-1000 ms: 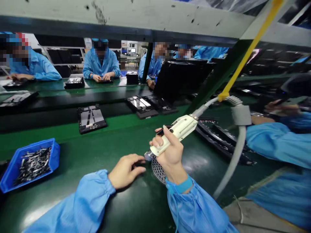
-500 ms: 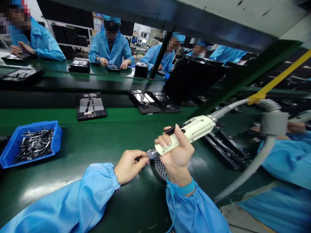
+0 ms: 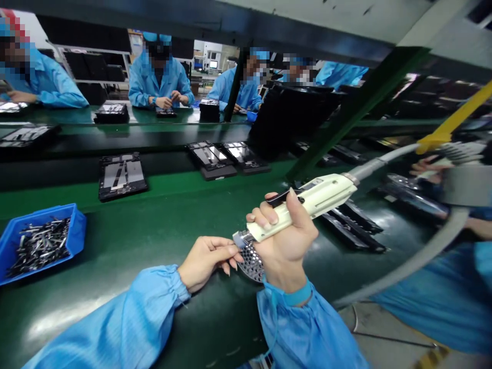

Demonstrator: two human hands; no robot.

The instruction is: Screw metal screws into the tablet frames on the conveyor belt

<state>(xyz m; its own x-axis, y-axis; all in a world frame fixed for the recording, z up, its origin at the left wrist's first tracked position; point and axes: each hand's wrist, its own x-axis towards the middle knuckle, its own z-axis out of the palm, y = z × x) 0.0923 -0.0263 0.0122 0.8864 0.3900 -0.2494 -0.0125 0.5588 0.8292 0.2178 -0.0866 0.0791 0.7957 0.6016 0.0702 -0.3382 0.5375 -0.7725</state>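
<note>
Above the table (image 3: 169,215), we grip the screwdriver (image 3: 332,195), probably stiff and fairly heavy, around its body with our right hand (image 3: 286,246), while our left hand (image 3: 205,259) pinches at its tip, contents unclear.

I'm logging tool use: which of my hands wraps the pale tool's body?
Your right hand, curled around the tool; the left hand is at its metal nose instead.

No words or numbers showing clearly. Small grey patch (image 3: 314,183) sitting on driver (image 3: 325,197), looking too blurry to read. Screen (image 3: 213,64) glowing far back, looking too tiny to read.
</note>
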